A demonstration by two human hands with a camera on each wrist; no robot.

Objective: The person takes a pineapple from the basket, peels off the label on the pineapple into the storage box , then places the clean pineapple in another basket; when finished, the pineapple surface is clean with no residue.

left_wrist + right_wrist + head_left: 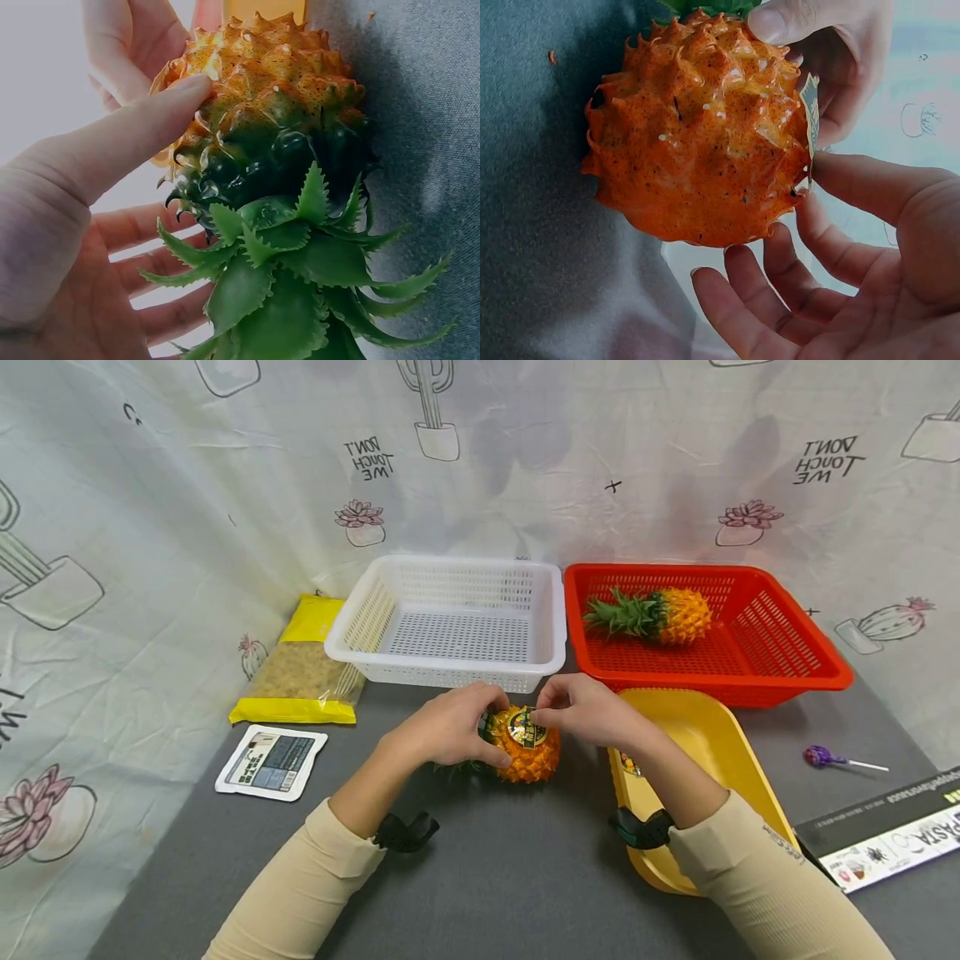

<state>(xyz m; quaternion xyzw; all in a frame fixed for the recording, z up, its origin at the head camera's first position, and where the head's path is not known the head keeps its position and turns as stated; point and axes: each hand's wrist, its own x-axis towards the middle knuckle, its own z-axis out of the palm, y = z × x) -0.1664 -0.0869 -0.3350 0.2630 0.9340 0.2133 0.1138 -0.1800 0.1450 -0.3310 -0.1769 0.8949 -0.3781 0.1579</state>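
A small pineapple (528, 752) lies on its side on the grey tabletop (510, 868), just in front of the white basket (450, 618), its green leaves pointing toward the person. The left hand (450, 727) holds the fruit's leafy end, thumb pressed on the skin and fingers curled behind it. The right hand (585, 710) pinches the round label (525, 728) on top of the fruit between thumb and forefinger, its other fingers spread loosely. A second pineapple (660, 616) lies in the red basket (795, 652). A yellow tray (720, 743) sits under the right forearm. A yellow bag (303, 664), a white packet (272, 762), a lollipop (825, 757) and a pasta box (892, 839) lie around.
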